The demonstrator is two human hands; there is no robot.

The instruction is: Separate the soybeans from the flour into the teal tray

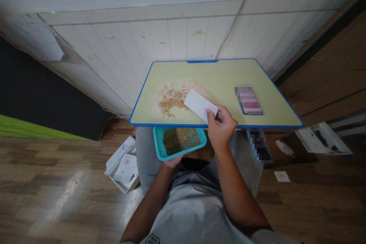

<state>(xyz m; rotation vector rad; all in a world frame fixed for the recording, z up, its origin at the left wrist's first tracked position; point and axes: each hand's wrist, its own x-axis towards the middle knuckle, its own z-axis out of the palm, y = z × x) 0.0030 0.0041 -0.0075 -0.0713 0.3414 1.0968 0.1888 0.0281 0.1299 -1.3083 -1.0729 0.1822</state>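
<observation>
My right hand (221, 126) pinches the near end of a white flat card (200, 105) between thumb and fingers. The card's far end reaches over soybeans (171, 103) scattered on a pale green tabletop (228, 74), with rice-like pale grains (185, 84) spread around them. My left hand (173, 161) supports a turquoise plastic basket (159, 148) from below, just under the table's front edge; most of its fingers are hidden. Inside the basket lie soybeans on the right and darker green beans on the left.
A phone (249, 101) with a blurred screen lies on the table's right side. Below right is another blurred object (260, 145). An open white box (124, 167) with papers stands on the floor at left. A wall (143, 42) rises behind the table.
</observation>
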